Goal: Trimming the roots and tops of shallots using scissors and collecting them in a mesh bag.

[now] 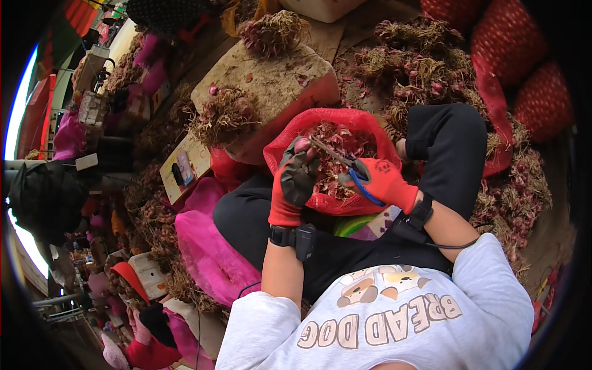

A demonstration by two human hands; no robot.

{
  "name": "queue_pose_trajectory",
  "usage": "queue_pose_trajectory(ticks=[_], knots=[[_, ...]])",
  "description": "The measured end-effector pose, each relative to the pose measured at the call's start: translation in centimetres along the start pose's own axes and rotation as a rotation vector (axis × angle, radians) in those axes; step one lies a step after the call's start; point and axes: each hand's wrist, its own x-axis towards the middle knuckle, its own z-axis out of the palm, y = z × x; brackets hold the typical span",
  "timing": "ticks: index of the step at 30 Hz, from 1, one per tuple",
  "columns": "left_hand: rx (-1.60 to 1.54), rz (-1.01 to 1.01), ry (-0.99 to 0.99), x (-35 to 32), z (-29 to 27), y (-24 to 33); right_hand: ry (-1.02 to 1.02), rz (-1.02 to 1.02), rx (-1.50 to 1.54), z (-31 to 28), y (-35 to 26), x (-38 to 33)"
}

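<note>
My left hand (293,180), in a red glove with a dark palm, is closed round a small purple-red shallot (302,145). In my right hand (388,183), gloved the same way, is a pair of scissors (333,153) with blue handles. Their blades point up and left, with the tips close to the shallot; whether they touch it I cannot tell. Both hands are over an open red mesh bag (330,115) between my legs. Inside it lie purple shallots or skins and trimmings (348,137), partly hidden by my hands.
Beyond the bag stands a worn foam block (262,77) with dried shallot bunches (231,116) on it. More bunches (431,77) are heaped at the far right, near filled red mesh sacks (509,34). A pink mesh bag (213,256) lies by my left knee. A phone (184,168) rests on a board.
</note>
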Motion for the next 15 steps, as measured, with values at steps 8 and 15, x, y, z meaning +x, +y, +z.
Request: queue_pose_trajectory(ticks=[8,15], knots=[[0.116,-0.018,0.011,-0.4,2.0,0.6,-0.040,0.206,-0.190,-0.6,0.2,0.5],[0.572,-0.167,-0.149,-0.9,3.2,0.1,-0.077,0.099,0.903,-1.0,-1.7,2.2]])
